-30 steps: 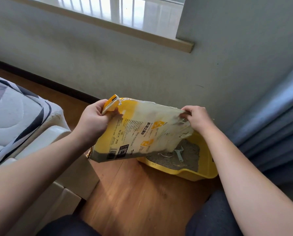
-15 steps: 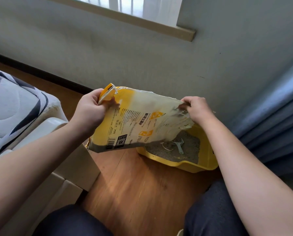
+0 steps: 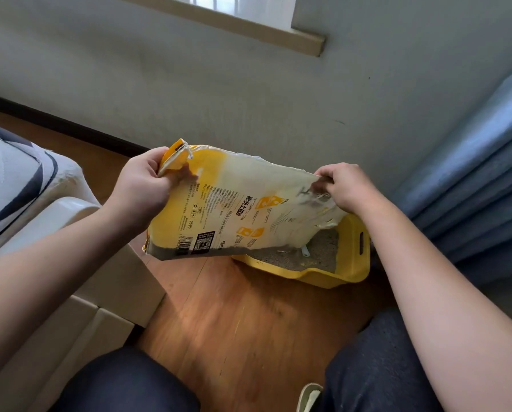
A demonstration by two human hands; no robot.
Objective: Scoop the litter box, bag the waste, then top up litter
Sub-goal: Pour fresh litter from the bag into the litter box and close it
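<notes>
Two hands hold the litter bag (image 3: 234,209) sideways in the air | left hand (image 3: 143,188) clamped on its yellow corner | right hand (image 3: 345,187) pinching the pale opposite end | below the right-hand grip: yellow litter box (image 3: 350,263) on the wood floor (image 3: 234,316), grey litter (image 3: 293,257) inside, scoop (image 3: 305,250) partly hidden | curtain (image 3: 471,188) beyond the right hand
</notes>
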